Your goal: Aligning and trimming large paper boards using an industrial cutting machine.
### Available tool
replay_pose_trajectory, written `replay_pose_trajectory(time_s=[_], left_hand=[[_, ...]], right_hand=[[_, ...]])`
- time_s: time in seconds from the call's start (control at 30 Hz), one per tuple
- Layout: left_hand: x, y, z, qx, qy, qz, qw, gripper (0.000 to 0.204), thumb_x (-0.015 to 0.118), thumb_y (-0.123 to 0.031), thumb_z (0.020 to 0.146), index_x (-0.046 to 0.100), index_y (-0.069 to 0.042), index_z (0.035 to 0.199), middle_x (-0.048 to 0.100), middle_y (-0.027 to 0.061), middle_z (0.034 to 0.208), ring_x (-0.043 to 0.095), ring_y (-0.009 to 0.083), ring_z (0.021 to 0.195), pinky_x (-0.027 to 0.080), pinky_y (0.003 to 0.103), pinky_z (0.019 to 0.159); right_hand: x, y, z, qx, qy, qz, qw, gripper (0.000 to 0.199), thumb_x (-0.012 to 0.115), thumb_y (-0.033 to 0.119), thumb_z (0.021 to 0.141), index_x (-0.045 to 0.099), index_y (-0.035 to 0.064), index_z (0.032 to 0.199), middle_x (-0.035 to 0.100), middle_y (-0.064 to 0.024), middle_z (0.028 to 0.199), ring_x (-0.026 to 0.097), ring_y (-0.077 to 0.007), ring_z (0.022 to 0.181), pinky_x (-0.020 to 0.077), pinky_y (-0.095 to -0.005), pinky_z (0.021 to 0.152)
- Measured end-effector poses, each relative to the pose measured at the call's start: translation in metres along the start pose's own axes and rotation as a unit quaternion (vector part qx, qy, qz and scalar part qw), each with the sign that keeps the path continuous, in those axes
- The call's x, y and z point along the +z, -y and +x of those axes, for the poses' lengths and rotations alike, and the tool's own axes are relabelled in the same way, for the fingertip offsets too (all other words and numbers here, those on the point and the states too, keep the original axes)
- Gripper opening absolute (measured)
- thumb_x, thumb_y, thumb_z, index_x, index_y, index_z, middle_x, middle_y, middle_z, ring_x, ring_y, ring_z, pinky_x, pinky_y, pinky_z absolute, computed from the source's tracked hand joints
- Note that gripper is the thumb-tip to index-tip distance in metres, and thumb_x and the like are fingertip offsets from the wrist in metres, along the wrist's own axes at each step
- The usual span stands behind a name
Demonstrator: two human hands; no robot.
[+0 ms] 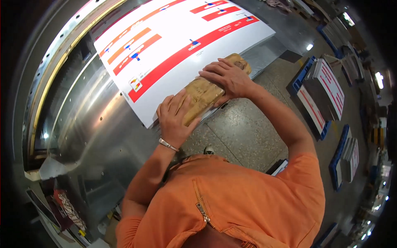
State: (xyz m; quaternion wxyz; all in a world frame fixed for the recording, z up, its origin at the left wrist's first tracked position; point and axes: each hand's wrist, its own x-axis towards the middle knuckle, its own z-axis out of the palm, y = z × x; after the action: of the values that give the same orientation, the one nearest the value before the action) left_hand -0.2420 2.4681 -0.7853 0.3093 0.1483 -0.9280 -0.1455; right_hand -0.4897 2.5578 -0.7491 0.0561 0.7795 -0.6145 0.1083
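A long tan block (202,96), wrapped in what looks like brown packing tape, lies slantwise along the near edge of a stack of large printed sheets (169,78). Around its left end my left hand (174,118) is closed, fingers over the top and thumb on the near side. Farther right, my right hand (232,81) grips the block, its fingers bent over the top and its thumb low on the near side. The sheets are white with red and orange bands and small blue pictures. My palms hide parts of the block.
A shiny metal table (97,124) carries the sheets, and a curved machine frame (39,95) rises at the left. Stacked printed boards (331,84) on blue pallets stand to the right. Speckled floor tiles (231,130) show between my arms.
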Motion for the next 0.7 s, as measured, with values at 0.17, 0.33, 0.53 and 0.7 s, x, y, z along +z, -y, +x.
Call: replay_pose_trajectory(time_s=[0.17,0.33,0.53,0.7], left_hand=[[-0.014,-0.028,-0.002,0.032,0.006,0.002,0.999,0.069,0.078,-0.028,0.059,0.055,-0.009,0.120,0.048,0.0073,0.133,0.043,0.0311,0.113,0.033,0.044,0.095],[0.013,-0.017,0.022,0.016,0.036,0.041,0.998,0.074,0.078,-0.031,0.060,0.051,-0.010,0.125,0.045,0.0079,0.135,0.042,0.0316,0.114,0.032,0.045,0.096],[0.023,-0.014,0.027,0.050,0.041,0.027,0.998,0.076,0.075,-0.032,0.064,0.046,-0.011,0.131,0.042,0.0104,0.137,0.040,0.0343,0.118,0.030,0.047,0.100],[-0.026,-0.008,-0.022,0.088,0.107,0.037,0.990,0.074,0.070,-0.030,0.070,0.042,-0.007,0.134,0.038,0.0162,0.140,0.042,0.0387,0.120,0.031,0.049,0.100]], right_hand=[[-0.005,0.020,-0.028,0.031,-0.004,-0.003,1.000,0.105,0.077,0.057,0.051,0.035,0.0127,0.136,0.046,-0.0109,0.126,0.041,-0.0289,0.122,0.0250,-0.0459,0.108],[-0.009,-0.018,-0.018,0.035,-0.021,-0.002,0.999,0.105,0.077,0.058,0.050,0.036,0.0143,0.136,0.046,-0.0104,0.126,0.042,-0.0290,0.121,0.0227,-0.0463,0.108],[0.004,-0.024,-0.032,0.013,-0.116,0.009,0.993,0.102,0.078,0.058,0.044,0.045,0.0128,0.129,0.049,-0.0111,0.120,0.046,-0.0310,0.115,0.0306,-0.0458,0.102],[0.006,0.043,-0.034,0.000,-0.152,0.023,0.988,0.099,0.079,0.060,0.038,0.052,0.0141,0.122,0.053,-0.0117,0.108,0.051,-0.0303,0.107,0.0287,-0.0506,0.100]])
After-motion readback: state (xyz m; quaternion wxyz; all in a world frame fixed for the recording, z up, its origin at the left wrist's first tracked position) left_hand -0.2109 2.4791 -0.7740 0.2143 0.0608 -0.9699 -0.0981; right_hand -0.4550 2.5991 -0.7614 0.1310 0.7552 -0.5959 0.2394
